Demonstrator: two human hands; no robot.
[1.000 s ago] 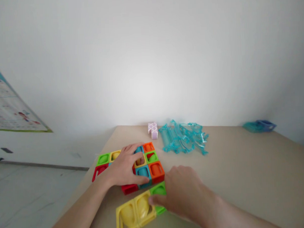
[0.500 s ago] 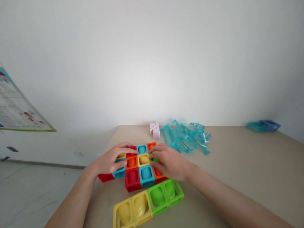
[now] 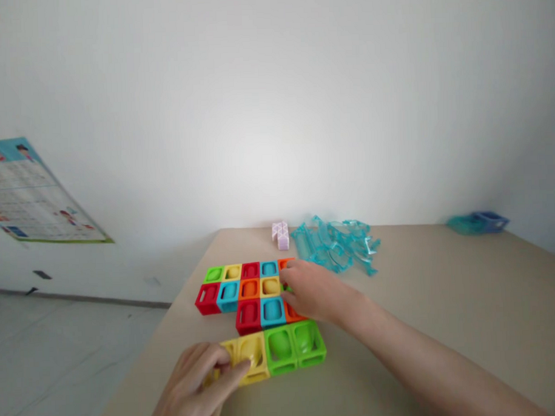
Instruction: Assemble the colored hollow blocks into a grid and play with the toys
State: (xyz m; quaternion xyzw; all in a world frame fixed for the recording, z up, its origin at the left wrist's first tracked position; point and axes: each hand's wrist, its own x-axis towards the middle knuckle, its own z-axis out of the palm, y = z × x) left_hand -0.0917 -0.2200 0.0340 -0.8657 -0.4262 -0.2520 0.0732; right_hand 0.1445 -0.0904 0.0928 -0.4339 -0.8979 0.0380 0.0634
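Note:
My left hand (image 3: 199, 380) has its fingers around the left end of a row of two yellow blocks (image 3: 251, 353) and two green blocks (image 3: 281, 347), near the table's front. Behind that row lies a joined group of hollow cubes in red, blue, orange, yellow and green; one red cube (image 3: 249, 315) is at its front. My right hand (image 3: 307, 289) grips the right edge of this group, its fingers bent over the orange and green cubes there and partly hiding them. The group's left part, with a green cube (image 3: 213, 274) at the corner, is uncovered.
Clear teal plastic pieces (image 3: 337, 245) lie in a pile at the back of the table (image 3: 444, 299). Left of them stands a small pink and white block (image 3: 281, 235). A blue item (image 3: 490, 222) is at the far right. A poster (image 3: 40, 192) hangs on the wall.
My left hand has left the cube group and moved toward me to the yellow blocks. The yellow and green row now sits straighter. My right hand stays on the group's right side.

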